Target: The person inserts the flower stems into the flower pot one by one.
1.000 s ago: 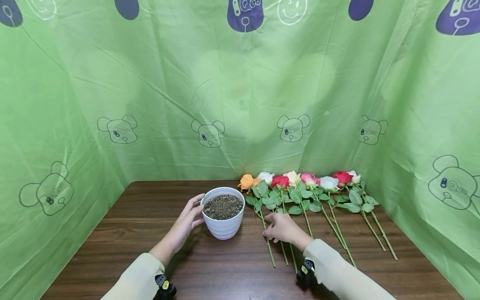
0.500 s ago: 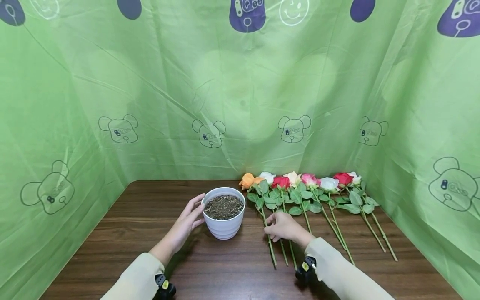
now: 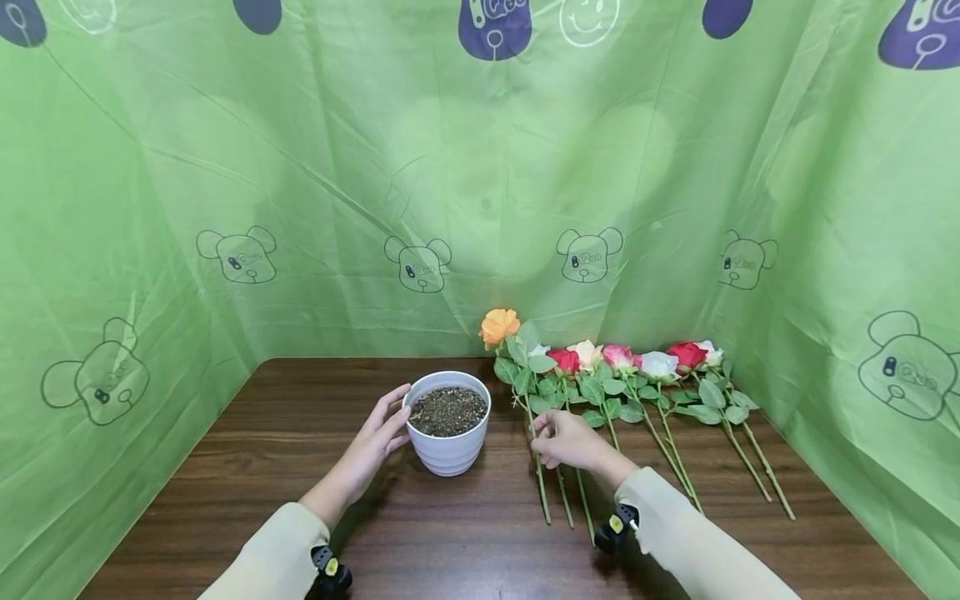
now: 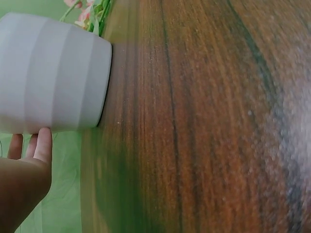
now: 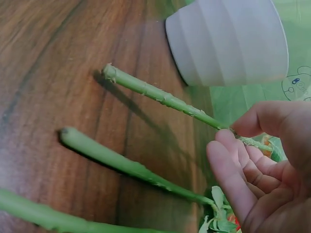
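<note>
An orange rose (image 3: 499,327) is raised at a tilt, its bloom above the table's back edge. My right hand (image 3: 572,442) pinches its green stem between thumb and fingertips; in the right wrist view the stem's cut end (image 5: 111,73) hangs above its shadow. A white ribbed flowerpot (image 3: 448,454) filled with dark soil (image 3: 448,412) stands upright to the left of that rose. My left hand (image 3: 367,446) rests its extended fingers against the pot's left side. In the left wrist view, fingertips (image 4: 44,138) touch the pot's wall.
Several more roses lie in a row at the right, including a red rose (image 3: 564,361), a pink rose (image 3: 619,358) and a white rose (image 3: 659,367). Their stems point towards the front of the brown wooden table (image 3: 262,433). Green cloth (image 3: 487,183) hangs around the back and sides.
The orange rose's bloom has risen from the table as my right hand took hold of its stem and lifted it. My left hand and the pot have stayed put.
</note>
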### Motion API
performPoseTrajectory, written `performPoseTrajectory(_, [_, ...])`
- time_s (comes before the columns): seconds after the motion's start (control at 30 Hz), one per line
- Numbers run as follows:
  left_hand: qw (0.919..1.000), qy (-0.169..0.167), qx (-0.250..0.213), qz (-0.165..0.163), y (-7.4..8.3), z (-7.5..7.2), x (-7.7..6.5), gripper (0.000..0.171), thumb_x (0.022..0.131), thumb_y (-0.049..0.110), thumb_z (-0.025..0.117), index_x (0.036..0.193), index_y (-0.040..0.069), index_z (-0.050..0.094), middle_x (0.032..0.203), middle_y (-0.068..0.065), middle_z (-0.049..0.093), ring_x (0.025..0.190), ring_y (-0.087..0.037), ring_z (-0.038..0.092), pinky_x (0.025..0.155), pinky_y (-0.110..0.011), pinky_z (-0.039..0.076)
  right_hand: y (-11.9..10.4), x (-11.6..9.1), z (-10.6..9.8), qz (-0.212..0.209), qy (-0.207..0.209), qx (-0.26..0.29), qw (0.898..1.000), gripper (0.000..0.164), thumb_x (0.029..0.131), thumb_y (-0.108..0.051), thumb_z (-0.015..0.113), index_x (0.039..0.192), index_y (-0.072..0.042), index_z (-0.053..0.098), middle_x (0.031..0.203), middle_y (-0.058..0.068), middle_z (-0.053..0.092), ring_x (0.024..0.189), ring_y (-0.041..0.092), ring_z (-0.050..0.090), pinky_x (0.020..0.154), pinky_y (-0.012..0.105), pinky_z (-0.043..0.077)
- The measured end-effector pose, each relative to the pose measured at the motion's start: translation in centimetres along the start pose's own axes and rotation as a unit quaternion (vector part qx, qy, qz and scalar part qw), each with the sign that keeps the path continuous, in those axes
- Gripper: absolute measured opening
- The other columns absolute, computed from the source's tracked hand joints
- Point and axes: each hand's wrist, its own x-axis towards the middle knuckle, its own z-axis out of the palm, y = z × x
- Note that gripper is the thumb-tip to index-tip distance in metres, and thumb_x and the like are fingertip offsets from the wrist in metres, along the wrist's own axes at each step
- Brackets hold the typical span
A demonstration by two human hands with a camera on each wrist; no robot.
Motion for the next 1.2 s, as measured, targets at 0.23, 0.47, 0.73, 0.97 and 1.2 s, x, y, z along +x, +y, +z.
performPoseTrajectory(0.23, [1.0000,0.003,0.001,-0.002,-0.1,0.0,0.0,0.055,0.108,0.029,0.046,0.157,0.015,0.026,0.154,-0.019,0.029,0.138,-0.035,0.038,0.114,-0.052,0.033,-1.0,0.6,-0.9,-0.021,0.018,-0.003,1.000,0.028,0.087,-0.003,0.065,0.111,0.007,0.056,0.085,0.009,0.062,0.064,0.021,0.066,0.062,0.036,0.061])
performPoseTrajectory(0.47, [1.0000,0.003,0.004,0.000,-0.2,0.0,0.0,0.055,0.108,0.029,0.045,0.157,0.015,0.025,0.153,-0.020,0.030,0.137,-0.036,0.038,0.114,-0.052,0.033,-3.5,1.0,-1.4,-0.075,0.048,0.023,0.996,0.020,0.090,-0.001,0.064,0.108,0.002,0.056,0.092,0.012,0.060,0.069,0.028,0.065,0.062,0.035,0.059])
performPoseTrajectory(0.73, [1.0000,0.007,0.001,0.003,-0.2,0.1,0.0,0.054,0.108,0.029,0.045,0.157,0.016,0.027,0.152,-0.019,0.031,0.136,-0.035,0.039,0.113,-0.052,0.034,-6.1,1.8,-1.4,-0.140,0.078,0.036,0.986,0.018,0.093,-0.002,0.067,0.107,0.003,0.057,0.091,0.013,0.063,0.069,0.027,0.065,0.065,0.037,0.060])
performPoseTrajectory(0.97, [1.0000,0.004,0.002,0.005,-0.3,0.0,0.0,0.054,0.108,0.029,0.046,0.157,0.015,0.026,0.152,-0.020,0.030,0.137,-0.035,0.037,0.113,-0.053,0.033,-8.9,2.5,-1.5,-0.173,0.087,0.054,0.980,0.017,0.097,-0.009,0.065,0.109,0.000,0.058,0.092,0.015,0.066,0.071,0.033,0.066,0.070,0.045,0.060])
performPoseTrajectory(1.2, [0.9999,0.002,0.004,0.012,-0.3,0.0,0.0,0.052,0.108,0.028,0.045,0.156,0.016,0.028,0.153,-0.020,0.030,0.138,-0.034,0.035,0.113,-0.052,0.034,-11.5,3.5,-1.0,-0.185,0.082,0.085,0.976,0.018,0.101,-0.015,0.062,0.114,-0.004,0.059,0.098,0.020,0.066,0.077,0.037,0.065,0.074,0.050,0.059])
